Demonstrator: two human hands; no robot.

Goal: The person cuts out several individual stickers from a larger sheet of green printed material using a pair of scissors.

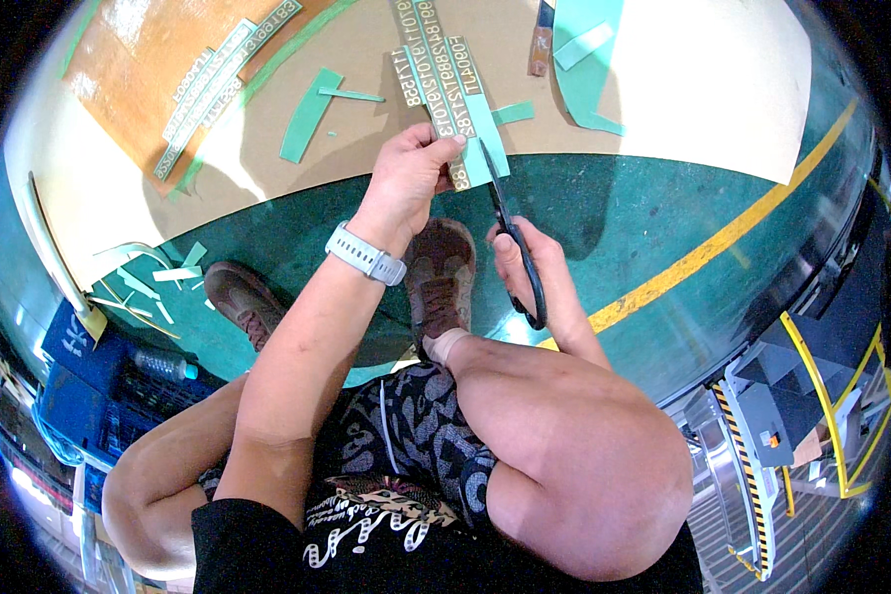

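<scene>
Mint-green lettered sheet [453, 107] is at the left hand's [412, 170] fingertips, over the near edge of the brown sheet [361, 48]. The left thumb and fingers pinch its near end. Rows of mirrored characters; whether one piece or several overlapped strips, cannot tell.

Right hand [540, 265] is curled round the handles of black-handled scissors [503, 208]; blades lie at the plain green margin, just right of the left thumb. Blade gap not resolvable.

Progress (judged): trimming seems under way, not complete. Done: offcuts already lie about. Left: plain margin remains beside the characters at the blades. Fraction finished cannot be told.

Counts, working outward:
- Scissors: 1. Lettered work in hand: 1 bundle or sheet.
- Right of the left hand: 1 small green piece [514, 112], close beside the lettered work.
- Left of the left hand: 1 broad green offcut [307, 121], 1 narrow sliver [354, 95] meeting it.
- Beyond the right hand: 1 large green sheet [586, 87], with 1 paler rectangle [584, 46] on it.
- Far left of the left hand: 1 orange-brown board [124, 84] bearing lettered strips [230, 74]; overlapped, number unclear.
- Floor, left of the left wrist: more than 5 scraps [176, 274]; exact count unclear.
</scene>
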